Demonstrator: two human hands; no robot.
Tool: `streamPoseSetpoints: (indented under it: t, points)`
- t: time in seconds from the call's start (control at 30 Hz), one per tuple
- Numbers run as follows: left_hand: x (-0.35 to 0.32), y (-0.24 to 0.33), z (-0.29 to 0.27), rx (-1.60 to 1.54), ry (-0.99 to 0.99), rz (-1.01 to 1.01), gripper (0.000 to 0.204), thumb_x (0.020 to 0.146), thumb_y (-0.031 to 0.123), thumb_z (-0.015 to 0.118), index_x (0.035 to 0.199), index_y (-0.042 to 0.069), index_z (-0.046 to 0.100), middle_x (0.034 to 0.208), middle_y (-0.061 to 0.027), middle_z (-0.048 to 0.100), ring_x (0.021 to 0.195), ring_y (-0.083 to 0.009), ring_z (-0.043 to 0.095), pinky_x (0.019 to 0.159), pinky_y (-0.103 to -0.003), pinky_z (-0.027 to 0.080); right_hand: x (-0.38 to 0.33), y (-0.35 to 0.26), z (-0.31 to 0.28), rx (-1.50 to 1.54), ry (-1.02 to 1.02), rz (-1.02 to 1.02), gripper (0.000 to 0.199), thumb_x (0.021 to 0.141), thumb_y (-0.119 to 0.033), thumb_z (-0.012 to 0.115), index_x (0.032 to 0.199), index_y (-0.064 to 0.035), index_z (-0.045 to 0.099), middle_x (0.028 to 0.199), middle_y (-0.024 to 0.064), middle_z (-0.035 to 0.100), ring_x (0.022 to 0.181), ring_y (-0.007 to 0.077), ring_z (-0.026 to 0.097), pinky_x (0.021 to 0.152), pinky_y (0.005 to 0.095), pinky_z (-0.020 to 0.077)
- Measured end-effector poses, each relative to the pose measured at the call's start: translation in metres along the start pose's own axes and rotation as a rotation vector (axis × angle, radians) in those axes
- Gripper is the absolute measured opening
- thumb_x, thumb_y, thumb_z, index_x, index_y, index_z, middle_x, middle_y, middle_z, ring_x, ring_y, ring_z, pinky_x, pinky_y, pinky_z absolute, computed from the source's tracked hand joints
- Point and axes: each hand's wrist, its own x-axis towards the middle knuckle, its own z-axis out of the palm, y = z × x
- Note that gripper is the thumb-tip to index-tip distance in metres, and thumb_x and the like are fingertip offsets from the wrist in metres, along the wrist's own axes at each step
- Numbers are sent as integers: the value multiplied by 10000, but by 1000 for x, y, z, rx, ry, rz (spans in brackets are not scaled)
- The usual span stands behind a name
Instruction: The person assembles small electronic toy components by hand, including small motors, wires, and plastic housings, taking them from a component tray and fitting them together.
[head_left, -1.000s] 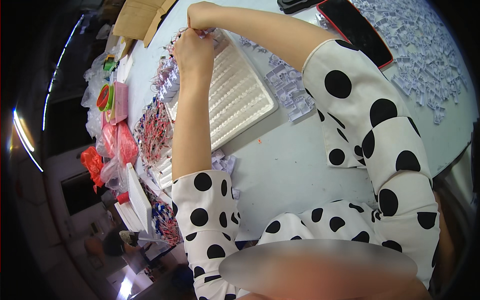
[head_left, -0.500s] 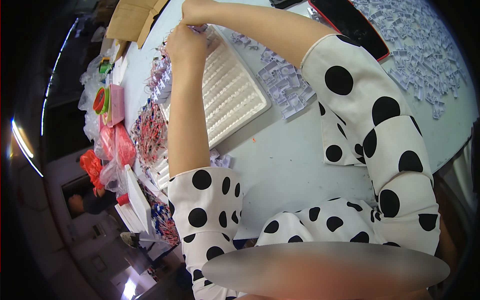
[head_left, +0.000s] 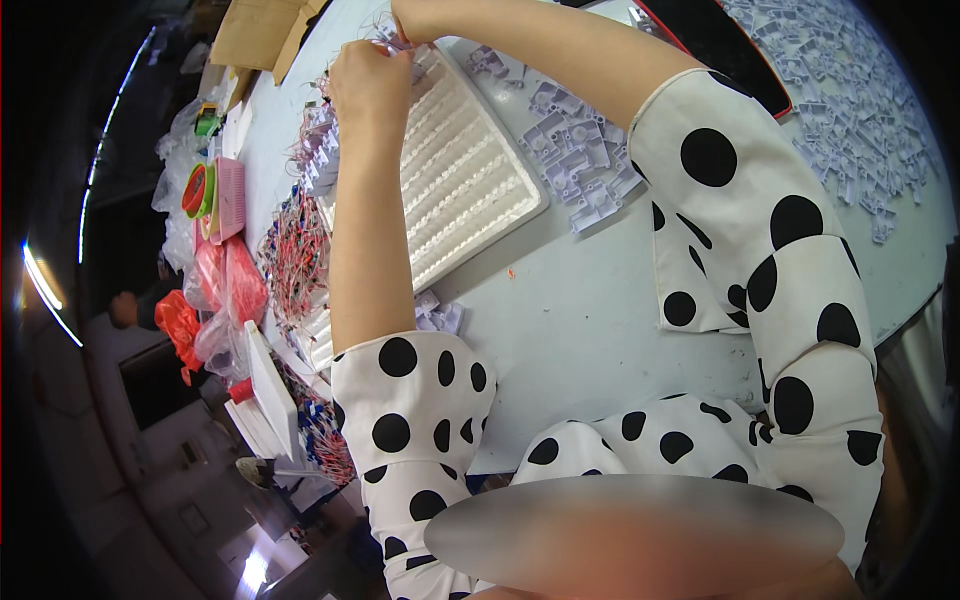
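Note:
Both my hands are close together at the top edge, over the far end of a white ribbed tray (head_left: 480,190). My left hand (head_left: 370,82) has its fingers closed around a small pale plastic part (head_left: 388,40) with thin wires. Just right of it, my right hand (head_left: 416,20) bends down with pinched fingertips at that part; what they grip is hidden. Pale lilac plastic housings with wires (head_left: 318,150) stand in a row along the tray's left side. Red, white and blue wire bundles (head_left: 295,250) lie next to them.
Loose lilac housings (head_left: 580,150) lie right of the tray, with a large heap (head_left: 850,110) at the far right. A red-edged black phone (head_left: 725,50) rests between. Along the left edge are a pink basket (head_left: 230,195), plastic bags (head_left: 240,285) and a cardboard box (head_left: 260,35).
My right hand has shifted slightly right and its wrist has lifted away from my left hand. The plastic part and wires between them now show. A person in the background has moved.

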Motion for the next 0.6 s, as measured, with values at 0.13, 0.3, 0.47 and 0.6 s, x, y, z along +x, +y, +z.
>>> streamPoseSetpoints:
  t: [0.13, 0.3, 0.47, 0.6]
  points:
    - [0, 5, 7, 131, 93, 109, 335, 755, 344, 765, 849, 25, 718, 714, -149, 717, 777, -319, 725, 800, -379, 545, 5, 7, 3, -124, -162, -14, 163, 728, -266, 745, 784, -117, 783, 845, 170, 735, 780, 319, 712, 756, 410, 565]
    - [6, 0, 15, 17, 23, 29, 328, 746, 308, 767, 829, -3, 703, 746, -184, 722, 814, -306, 735, 784, -369, 557, 4, 11, 8, -91, -98, 16, 186, 726, -265, 740, 801, -100, 781, 853, 188, 731, 807, 328, 714, 764, 420, 562]
    - [9, -7, 33, 58, 92, 18, 310, 775, 224, 734, 942, -36, 716, 864, -267, 716, 862, -375, 720, 790, -432, 564, -12, 17, 11, -16, 108, 32, 226, 727, -260, 719, 836, -69, 771, 907, 230, 719, 851, 385, 707, 786, 447, 556]
    - [-2, 16, 18, -2, -50, -61, 267, 789, 154, 701, 960, -49, 725, 927, -276, 710, 909, -415, 703, 837, -482, 550, -39, 31, 7, 104, 95, -3, 222, 738, -247, 721, 851, -65, 778, 874, 219, 725, 813, 360, 714, 764, 437, 555]
